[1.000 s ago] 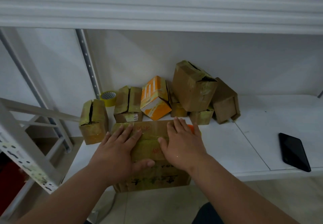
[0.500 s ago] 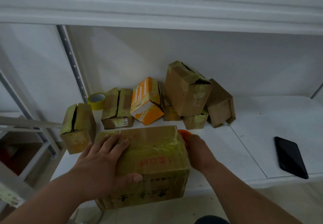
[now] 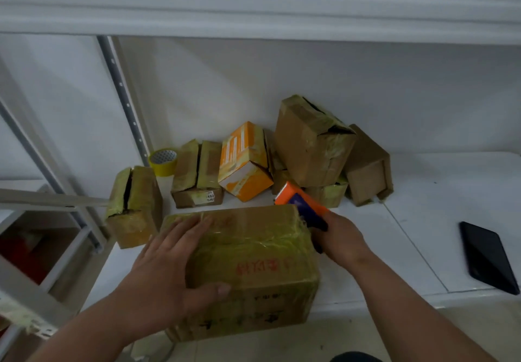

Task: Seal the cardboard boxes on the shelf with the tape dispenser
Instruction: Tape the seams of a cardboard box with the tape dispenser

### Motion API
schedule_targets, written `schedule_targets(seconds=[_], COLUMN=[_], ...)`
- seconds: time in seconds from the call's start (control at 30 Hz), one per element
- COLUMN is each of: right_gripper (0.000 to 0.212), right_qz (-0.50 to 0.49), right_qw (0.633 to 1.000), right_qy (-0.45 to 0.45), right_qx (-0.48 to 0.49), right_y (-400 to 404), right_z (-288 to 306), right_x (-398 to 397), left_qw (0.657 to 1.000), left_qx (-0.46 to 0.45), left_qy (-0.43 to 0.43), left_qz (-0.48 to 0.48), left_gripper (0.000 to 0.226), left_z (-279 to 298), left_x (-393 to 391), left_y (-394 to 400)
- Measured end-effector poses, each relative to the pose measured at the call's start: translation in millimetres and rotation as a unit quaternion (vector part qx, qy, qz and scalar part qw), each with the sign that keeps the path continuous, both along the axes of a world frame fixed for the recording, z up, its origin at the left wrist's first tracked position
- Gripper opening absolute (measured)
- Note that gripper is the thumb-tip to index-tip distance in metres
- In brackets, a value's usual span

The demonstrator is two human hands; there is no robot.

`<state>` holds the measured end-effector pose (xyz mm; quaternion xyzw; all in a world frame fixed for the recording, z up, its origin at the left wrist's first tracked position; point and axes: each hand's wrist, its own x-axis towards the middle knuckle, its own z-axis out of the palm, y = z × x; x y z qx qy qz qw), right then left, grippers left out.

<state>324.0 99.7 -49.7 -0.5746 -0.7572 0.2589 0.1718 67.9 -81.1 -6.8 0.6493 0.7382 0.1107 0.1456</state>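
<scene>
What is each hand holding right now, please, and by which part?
The right hand grips the tape dispenser by its dark handle. The left hand lies flat on the big box, thumb on its front.

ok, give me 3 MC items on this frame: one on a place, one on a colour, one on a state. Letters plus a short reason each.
1. Where does the black phone lie?
A. on the big box
B. on the shelf, right of the boxes
C. on the upper shelf

2. What colour is the tape roll by the upright?
A. yellow
B. blue
C. red

3. What is the right hand doing?
A. lying flat on the phone
B. hanging idle
C. gripping the orange tape dispenser

Key:
1 B: the phone rests on the white shelf board, apart from the pile and to its right.
2 A: the roll's band is yellow.
3 C: its fingers are curled round the dispenser's dark handle beside the big box, while the left hand lies flat on that box's top.
</scene>
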Motion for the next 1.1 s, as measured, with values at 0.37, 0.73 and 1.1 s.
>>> schedule_targets(seconds=[0.37, 0.73, 1.1], right_gripper=[0.015, 0.026, 0.041], right_qz=[-0.064, 0.105, 0.101], right_qw=[0.938, 0.969, 0.975], right_qy=[0.341, 0.223, 0.199], right_qx=[-0.009, -0.031, 0.022], right_y=[-96.1, -175.8, -181.4], right_z=[83.9, 113.4, 115.9], right_x=[54.5, 28.7, -6.4], left_qw=[0.993, 0.858, 0.837], left_qx=[0.079, 0.066, 0.096], left_qy=[0.076, -0.509, -0.536], left_qz=[0.034, 0.0, 0.052], left_gripper=[0.091, 0.047, 0.041], left_z=[28.9, 84.9, 69.2], left_x=[27.8, 83.9, 90.9], left_y=[-15.2, -43.1, -58.1])
